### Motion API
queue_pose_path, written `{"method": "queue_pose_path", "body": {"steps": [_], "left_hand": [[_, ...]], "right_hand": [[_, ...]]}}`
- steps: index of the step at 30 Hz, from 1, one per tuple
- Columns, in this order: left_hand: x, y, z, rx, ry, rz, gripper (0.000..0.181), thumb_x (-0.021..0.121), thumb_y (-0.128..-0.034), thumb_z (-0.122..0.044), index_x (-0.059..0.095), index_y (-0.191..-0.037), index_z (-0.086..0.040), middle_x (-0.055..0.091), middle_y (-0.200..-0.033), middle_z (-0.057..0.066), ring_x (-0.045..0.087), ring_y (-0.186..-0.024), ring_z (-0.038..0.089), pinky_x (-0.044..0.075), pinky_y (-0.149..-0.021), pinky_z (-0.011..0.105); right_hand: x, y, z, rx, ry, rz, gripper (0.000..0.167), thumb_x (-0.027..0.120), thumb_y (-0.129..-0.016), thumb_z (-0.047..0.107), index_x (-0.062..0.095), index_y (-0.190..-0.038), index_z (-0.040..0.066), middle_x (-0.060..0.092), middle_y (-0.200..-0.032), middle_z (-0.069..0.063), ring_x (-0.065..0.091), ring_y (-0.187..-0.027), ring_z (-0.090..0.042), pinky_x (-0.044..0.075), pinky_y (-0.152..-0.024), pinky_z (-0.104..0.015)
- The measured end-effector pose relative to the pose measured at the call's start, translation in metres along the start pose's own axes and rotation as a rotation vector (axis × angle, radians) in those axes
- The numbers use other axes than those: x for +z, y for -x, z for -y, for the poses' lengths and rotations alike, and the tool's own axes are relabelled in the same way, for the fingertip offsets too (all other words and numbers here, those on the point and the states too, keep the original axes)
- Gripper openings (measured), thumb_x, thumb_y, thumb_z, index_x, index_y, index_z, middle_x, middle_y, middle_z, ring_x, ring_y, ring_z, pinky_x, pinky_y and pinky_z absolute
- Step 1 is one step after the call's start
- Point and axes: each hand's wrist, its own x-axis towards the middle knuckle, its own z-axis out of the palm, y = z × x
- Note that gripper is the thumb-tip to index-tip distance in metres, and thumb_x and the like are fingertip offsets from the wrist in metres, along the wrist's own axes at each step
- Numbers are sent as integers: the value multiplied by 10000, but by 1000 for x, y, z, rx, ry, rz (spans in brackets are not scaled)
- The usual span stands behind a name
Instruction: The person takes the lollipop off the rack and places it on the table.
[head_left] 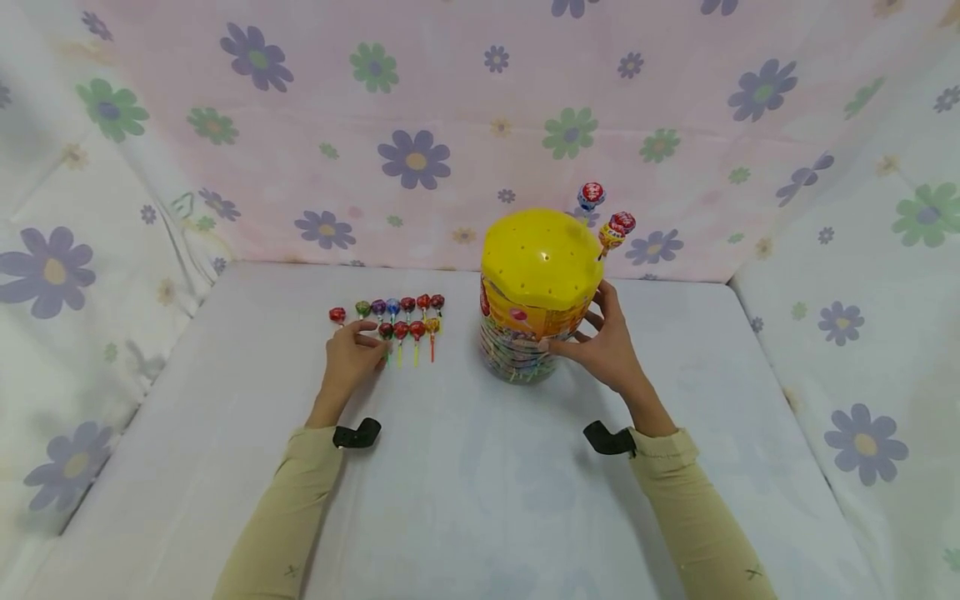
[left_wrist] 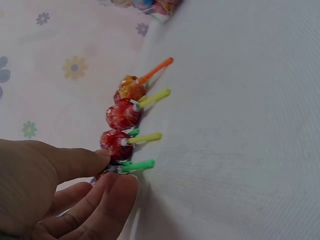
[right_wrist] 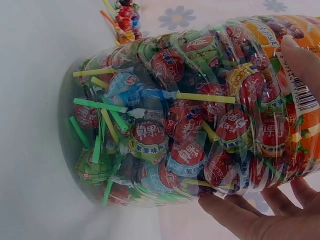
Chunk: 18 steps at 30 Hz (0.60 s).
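Note:
On the left, my left hand [head_left: 352, 354] pinches a dark red lollipop [left_wrist: 142, 165] with a green stick between thumb and fingers. This lollipop lies at the left end of a short front row, beside red lollipops [head_left: 417, 331] on yellow sticks and an orange-wrapped one [head_left: 432, 326]. My right hand [head_left: 607, 346] grips the side of a clear plastic jar [head_left: 517, 354], its thumb in front and fingers behind. Wrapped lollipops [right_wrist: 187, 155] with green and yellow sticks fill the jar. A yellow lid [head_left: 540, 258] with small holes tops it, and a few lollipops [head_left: 591, 197] stand up at its right edge.
Behind the front row lies a second row of lollipops [head_left: 393, 307] in mixed colours, with a red one [head_left: 337, 315] at its left end. A white cloth [head_left: 480, 500] covers the table. Flower-patterned curtains [head_left: 450, 100] rise at the back and both sides.

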Motion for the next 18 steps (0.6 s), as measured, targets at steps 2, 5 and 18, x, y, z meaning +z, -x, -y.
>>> {"method": "queue_pose_path", "body": {"steps": [2, 5, 18], "left_hand": [[-1, 3, -2, 33, 27, -1, 424, 708, -942, -101, 591, -1314, 68, 724, -1030, 279, 733, -714, 226, 583, -594, 208], [-3, 6, -7, 109, 93, 13, 414, 685, -957, -76, 582, -1322, 89, 714, -1032, 304, 754, -781, 324, 622, -628, 274], [11, 29, -93, 428, 501, 64, 318, 659, -974, -23, 619, -1282, 45, 700, -962, 177, 701, -707, 91, 626, -685, 263]], "right_hand": [[0, 0, 0, 1, -3, -3, 1034, 875, -806, 136, 199, -1583, 222, 341, -1561, -112, 413, -1420, -422, 494, -1046, -580], [0, 0, 0, -4, -3, -6, 1033, 874, -807, 135, 198, -1585, 220, 338, -1563, -113, 410, -1422, -421, 489, -1051, -584], [1, 1, 0, -5, 2, -4, 1044, 878, -801, 127, 195, -1586, 215, 341, -1561, -125, 412, -1419, -431, 491, -1046, -587]]}}
